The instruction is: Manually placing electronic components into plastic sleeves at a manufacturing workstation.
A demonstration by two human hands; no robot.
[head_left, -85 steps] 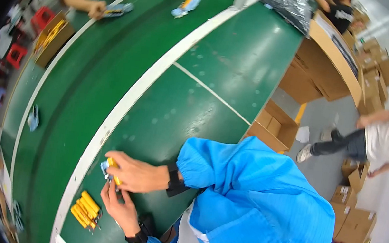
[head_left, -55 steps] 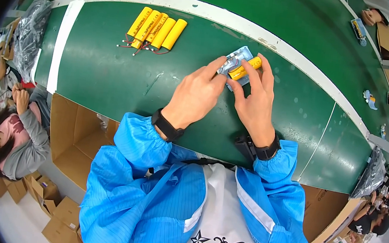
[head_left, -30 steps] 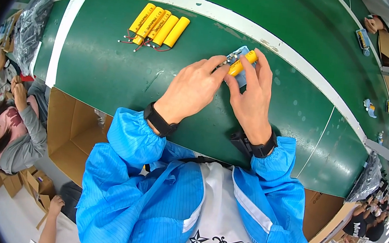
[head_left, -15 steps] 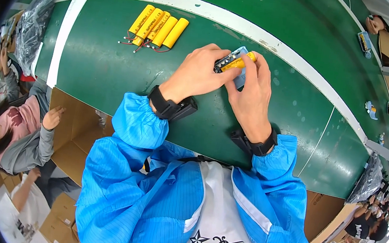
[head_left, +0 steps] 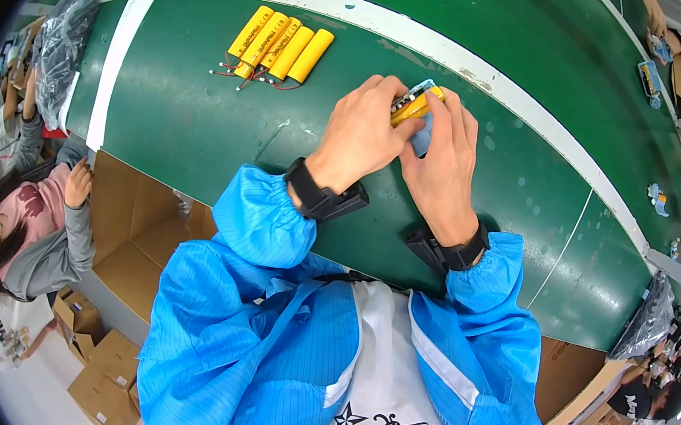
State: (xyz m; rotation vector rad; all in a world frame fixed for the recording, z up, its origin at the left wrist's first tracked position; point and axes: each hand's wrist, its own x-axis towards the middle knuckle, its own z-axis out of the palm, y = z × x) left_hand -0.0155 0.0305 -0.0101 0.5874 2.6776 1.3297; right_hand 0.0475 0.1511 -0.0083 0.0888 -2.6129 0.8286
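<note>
Our left hand (head_left: 364, 130) and right hand (head_left: 447, 166) pinched the yellow cell (head_left: 411, 113) at the light-blue casing (head_left: 421, 141), over the green bench (head_left: 198, 116); couldn't tell if seated. We judged the cell light, stiff, a bit slick: best held mid-barrel, ends left unpressed.

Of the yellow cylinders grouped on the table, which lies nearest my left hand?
The rightmost cylinder: it lies at the group's right end, facing the left hand, while the other cylinders lie farther left.
</note>
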